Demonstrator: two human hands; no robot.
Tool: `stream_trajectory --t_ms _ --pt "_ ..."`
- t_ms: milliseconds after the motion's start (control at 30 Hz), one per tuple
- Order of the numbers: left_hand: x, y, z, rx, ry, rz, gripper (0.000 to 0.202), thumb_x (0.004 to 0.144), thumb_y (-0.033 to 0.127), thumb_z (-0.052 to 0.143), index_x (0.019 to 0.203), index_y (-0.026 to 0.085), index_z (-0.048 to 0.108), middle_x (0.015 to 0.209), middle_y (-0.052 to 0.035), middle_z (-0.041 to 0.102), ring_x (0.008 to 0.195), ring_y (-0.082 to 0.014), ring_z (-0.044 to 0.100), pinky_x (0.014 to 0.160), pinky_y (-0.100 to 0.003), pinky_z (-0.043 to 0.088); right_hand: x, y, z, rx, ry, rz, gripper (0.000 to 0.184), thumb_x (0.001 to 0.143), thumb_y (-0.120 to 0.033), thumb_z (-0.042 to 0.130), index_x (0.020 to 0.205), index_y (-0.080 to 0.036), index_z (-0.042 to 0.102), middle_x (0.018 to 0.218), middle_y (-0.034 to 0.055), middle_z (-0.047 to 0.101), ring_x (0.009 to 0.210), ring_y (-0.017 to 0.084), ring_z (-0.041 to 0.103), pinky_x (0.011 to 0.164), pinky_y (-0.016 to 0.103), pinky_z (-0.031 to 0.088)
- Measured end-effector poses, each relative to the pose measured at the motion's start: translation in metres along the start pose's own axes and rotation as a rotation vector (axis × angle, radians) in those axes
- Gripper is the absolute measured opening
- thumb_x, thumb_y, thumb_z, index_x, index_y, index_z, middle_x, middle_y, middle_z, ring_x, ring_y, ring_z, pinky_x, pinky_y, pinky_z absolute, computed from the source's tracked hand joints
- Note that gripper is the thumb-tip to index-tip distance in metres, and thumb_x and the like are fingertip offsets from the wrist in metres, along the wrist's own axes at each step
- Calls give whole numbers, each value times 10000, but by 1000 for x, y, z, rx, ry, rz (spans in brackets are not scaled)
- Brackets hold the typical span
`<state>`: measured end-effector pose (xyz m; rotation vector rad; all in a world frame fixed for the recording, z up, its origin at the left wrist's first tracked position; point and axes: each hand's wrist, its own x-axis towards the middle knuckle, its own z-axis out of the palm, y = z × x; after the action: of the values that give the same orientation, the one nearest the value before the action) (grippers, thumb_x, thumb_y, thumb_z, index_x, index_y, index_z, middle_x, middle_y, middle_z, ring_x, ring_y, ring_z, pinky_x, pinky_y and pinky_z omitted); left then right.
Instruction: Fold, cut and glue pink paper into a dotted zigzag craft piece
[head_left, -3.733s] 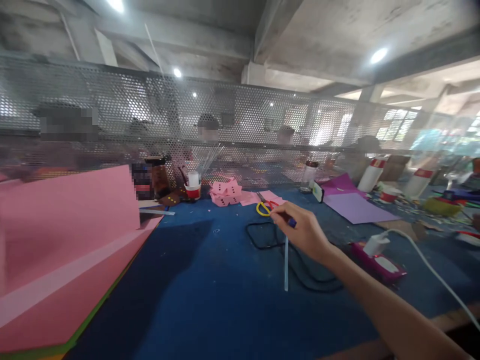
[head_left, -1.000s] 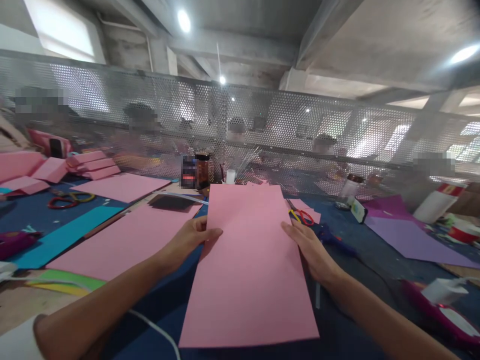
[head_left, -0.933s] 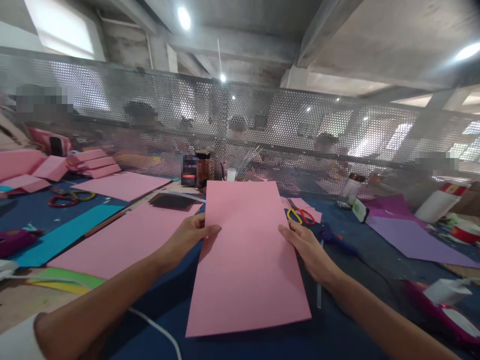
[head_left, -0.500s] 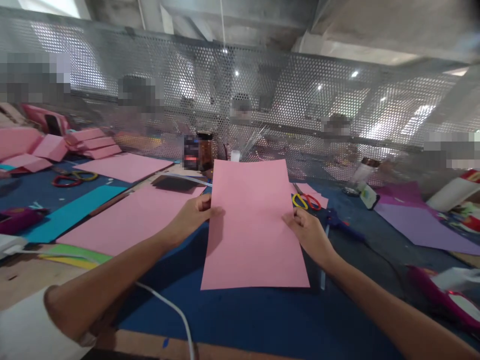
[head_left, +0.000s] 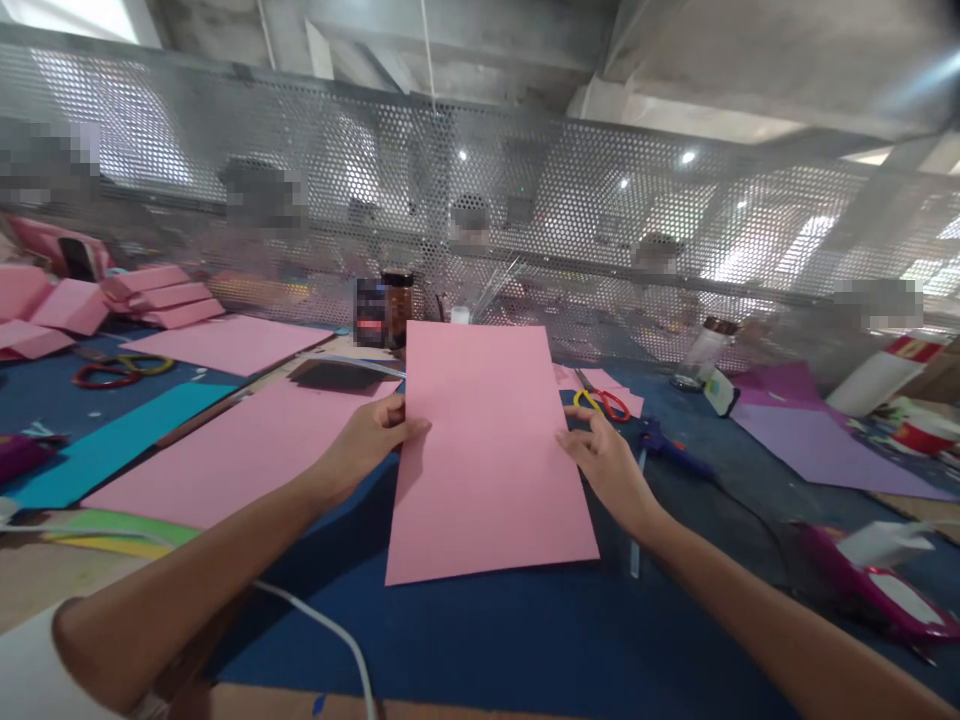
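A flat sheet of pink paper [head_left: 484,460] is held up in front of me over the blue work surface [head_left: 450,650]. My left hand [head_left: 371,435] pinches its left edge, the thumb on the front face and the other fingers partly hidden behind. At the right edge is my right hand [head_left: 604,460], its thumb tip lapping onto the sheet and its index finger lifted a little apart at the edge. Just beyond that hand lie scissors [head_left: 604,402] with red and yellow handles. A blue glue gun [head_left: 675,452] rests to their right.
Pink sheets [head_left: 247,450], a teal strip [head_left: 120,440] and more scissors [head_left: 124,370] lie to the left. Purple paper [head_left: 817,440] and a magenta device [head_left: 870,585] are at right. A white cable [head_left: 330,625] crosses the front. Perforated metal screen [head_left: 555,190] stands behind.
The view has shifted slightly, so things sit a little further left. The sheet has tilted slightly, and my right index finger has loosened from its edge.
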<state>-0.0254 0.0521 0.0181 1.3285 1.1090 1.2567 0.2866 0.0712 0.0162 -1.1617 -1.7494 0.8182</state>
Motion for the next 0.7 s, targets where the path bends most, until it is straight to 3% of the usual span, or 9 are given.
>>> stream_trajectory --t_ms 167,300,433,567,633,700 --pt "-1 3 0 -9 33 -28 428 761 347 776 1132 155 683 1080 -103 759 915 -262 713 866 -410 525 -2 -5 1 -7 16 -76 457 947 -359 544 1362 -200 438 675 -57 535 600 146 488 625 294 424" --pt "-1 3 -1 -15 21 -25 407 762 317 768 1124 157 676 1055 -95 761 878 -247 711 821 -379 531 -5 -3 4 -32 10 -143 318 961 -327 519 1256 -208 523 733 -28 559 646 146 528 636 286 446" --pt "0 1 -2 14 27 -45 379 764 331 754 1094 160 676 1007 -78 755 848 -225 692 769 -345 529 -3 -4 -2 -216 134 -270 204 965 -309 523 1129 -206 585 1010 71 640 887 199 627 811 358 512" --pt "-1 0 -3 1 59 -79 333 744 327 768 1018 163 678 882 -42 734 776 -196 661 665 -280 507 -8 -20 -12 -519 303 -555 205 954 -247 549 1156 -240 587 1253 107 565 1206 281 528 1036 510 415" --pt "-1 0 -2 -7 89 -89 281 751 309 764 977 168 677 830 -23 724 741 -179 652 640 -259 497 -18 -32 -13 -575 248 -665 211 972 -237 537 1181 -246 570 1278 105 559 1234 275 511 1049 512 403" --pt "-1 1 -1 -43 97 -99 285 754 295 763 995 168 680 880 -38 742 777 -191 674 682 -274 520 -32 -43 -8 -616 91 -779 301 957 -329 600 1235 -231 540 1311 114 561 1243 280 504 1037 496 411"
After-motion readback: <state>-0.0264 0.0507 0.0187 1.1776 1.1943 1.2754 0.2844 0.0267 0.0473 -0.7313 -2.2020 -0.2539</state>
